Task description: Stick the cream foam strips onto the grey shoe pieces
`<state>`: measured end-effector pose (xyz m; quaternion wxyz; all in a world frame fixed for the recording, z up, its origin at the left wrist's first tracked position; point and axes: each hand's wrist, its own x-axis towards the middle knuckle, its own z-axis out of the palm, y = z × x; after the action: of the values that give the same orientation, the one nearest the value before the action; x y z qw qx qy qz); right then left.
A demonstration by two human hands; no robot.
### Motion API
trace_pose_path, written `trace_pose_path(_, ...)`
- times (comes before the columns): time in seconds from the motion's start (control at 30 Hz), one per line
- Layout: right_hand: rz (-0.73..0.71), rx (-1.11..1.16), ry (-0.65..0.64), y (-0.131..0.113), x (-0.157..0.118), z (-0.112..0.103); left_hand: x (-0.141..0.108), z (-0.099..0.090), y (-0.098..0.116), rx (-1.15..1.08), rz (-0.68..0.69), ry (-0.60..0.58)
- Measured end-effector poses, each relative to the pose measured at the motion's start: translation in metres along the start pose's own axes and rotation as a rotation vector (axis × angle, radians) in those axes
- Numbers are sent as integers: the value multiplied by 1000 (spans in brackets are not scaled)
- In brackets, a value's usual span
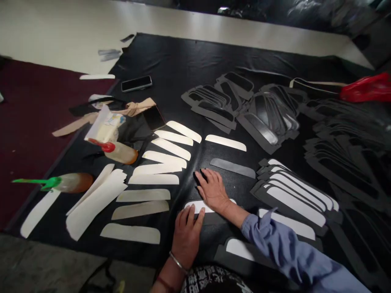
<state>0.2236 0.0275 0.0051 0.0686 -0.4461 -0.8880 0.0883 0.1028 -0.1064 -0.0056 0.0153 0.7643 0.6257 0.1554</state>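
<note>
Both hands are over a white strip [198, 206] that lies on a dark grey piece [210, 218] near the front of the black-covered table. My left hand [187, 228] rests with spread fingertips on the strip's left part. Above its right part is my right hand [214, 190], its fingers apart and pointing up and left; whether it touches the strip is hard to tell. Just beyond it lies a grey strip [233, 167], with a cream strip [226, 142] farther back. Left of my hands, several cream strips [157, 179] form an uneven column.
Grey pieces topped with white strips [297, 199] overlap on the right. Dark pieces [262, 110] are heaped behind. On the left are a green-tipped bottle [71, 183], a red-capped bottle [120, 152], a stack of cream sheets [96, 203] and a phone [136, 84].
</note>
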Motion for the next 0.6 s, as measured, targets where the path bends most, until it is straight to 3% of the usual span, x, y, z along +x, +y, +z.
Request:
trace_pose_path(0.27,10,-9,35,34,-28,-5,-1,1,1,13,-10,-20)
trace_pose_path(0.47,49,14,122,42,-37,-6,0,1,1,32,-12,-34)
trace_pose_path(0.6,22,-62,76,44,-44,-7,-1,0,3,26,-33,-36)
